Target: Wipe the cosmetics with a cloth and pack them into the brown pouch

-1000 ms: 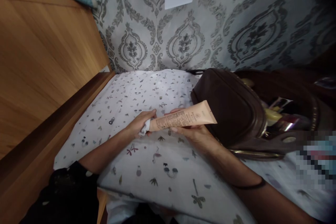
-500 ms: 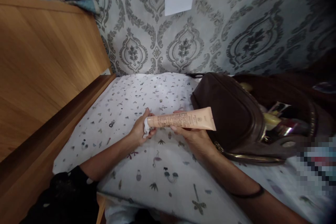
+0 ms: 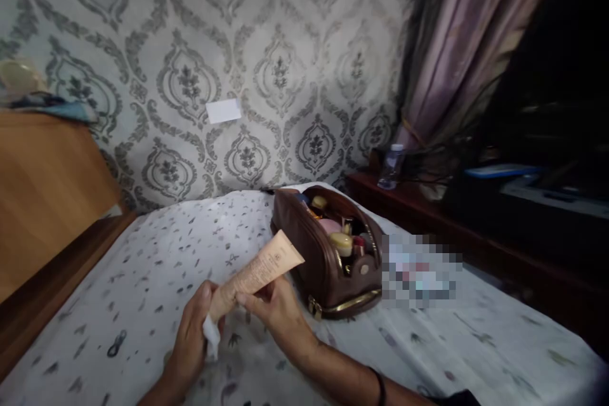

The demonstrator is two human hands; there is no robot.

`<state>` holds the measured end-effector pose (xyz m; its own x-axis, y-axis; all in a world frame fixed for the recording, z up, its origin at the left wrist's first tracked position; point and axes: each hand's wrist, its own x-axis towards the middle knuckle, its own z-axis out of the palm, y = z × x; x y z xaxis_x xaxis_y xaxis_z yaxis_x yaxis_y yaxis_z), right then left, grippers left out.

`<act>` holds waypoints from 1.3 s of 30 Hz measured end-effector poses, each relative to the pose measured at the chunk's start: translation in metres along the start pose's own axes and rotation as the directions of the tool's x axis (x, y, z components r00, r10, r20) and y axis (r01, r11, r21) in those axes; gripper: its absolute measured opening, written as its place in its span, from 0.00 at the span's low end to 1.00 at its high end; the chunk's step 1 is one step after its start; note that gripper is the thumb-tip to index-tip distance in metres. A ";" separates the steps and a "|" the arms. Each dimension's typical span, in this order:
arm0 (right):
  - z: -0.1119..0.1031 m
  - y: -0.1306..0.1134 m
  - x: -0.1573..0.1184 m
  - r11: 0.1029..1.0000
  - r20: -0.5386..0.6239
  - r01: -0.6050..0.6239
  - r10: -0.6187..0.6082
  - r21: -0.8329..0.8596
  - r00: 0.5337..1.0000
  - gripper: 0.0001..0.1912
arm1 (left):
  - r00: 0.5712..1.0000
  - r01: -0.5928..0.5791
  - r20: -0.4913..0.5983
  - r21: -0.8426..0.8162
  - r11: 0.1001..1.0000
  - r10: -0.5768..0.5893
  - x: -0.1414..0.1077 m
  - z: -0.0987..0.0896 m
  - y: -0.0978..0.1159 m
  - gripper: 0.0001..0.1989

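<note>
A peach-coloured tube [image 3: 259, 271] with small print is held between both hands, tilted up to the right. My left hand [image 3: 191, 330] is closed round its lower, capped end, with a crumpled white tissue [image 3: 210, 336] pressed there. My right hand [image 3: 280, 314] grips the tube near its middle from below, thumb on the printed side. Just beyond it, an open brown bag [image 3: 304, 247] stands on the patterned white sheet [image 3: 166, 254]. Inside the bag are several cosmetic items, among them a yellow-lidded jar [image 3: 341, 243].
A wooden headboard [image 3: 52, 184] borders the left side. On a dark red ledge [image 3: 364, 185] at the right stands a clear bottle [image 3: 391, 167]. A blurred-out item [image 3: 419, 269] lies right of the bag. Patterned wallpaper rises behind, with a purple curtain [image 3: 451, 44].
The view has swung right and up, bringing the curtain, bottle and ledge into sight. The tube is tilted more steeply, still in both hands.
</note>
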<state>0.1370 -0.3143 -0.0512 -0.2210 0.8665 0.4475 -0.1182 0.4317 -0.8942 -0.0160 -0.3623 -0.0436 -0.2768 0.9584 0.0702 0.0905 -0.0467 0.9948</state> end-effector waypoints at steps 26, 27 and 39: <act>-0.172 -0.127 0.099 0.631 -0.168 -0.348 0.327 -0.693 0.930 0.21 | 0.966 -0.074 0.259 0.224 0.972 0.014 -0.010 0.017 -0.008 0.30; -0.170 -0.127 0.101 0.594 -0.155 -0.330 0.326 -0.733 0.933 0.20 | 0.964 -0.082 0.265 0.227 0.971 0.020 -0.009 0.016 -0.008 0.30; -0.167 -0.115 0.123 0.244 0.014 -0.077 0.351 -0.967 0.936 0.11 | 0.936 -0.088 0.353 0.246 0.965 -0.004 -0.009 0.016 -0.005 0.30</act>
<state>0.2849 -0.2156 0.1056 -0.2621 0.9593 0.1051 0.9242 0.2809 -0.2590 0.0017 -0.3663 -0.0506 0.0781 0.9963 0.0354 0.3469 -0.0605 0.9359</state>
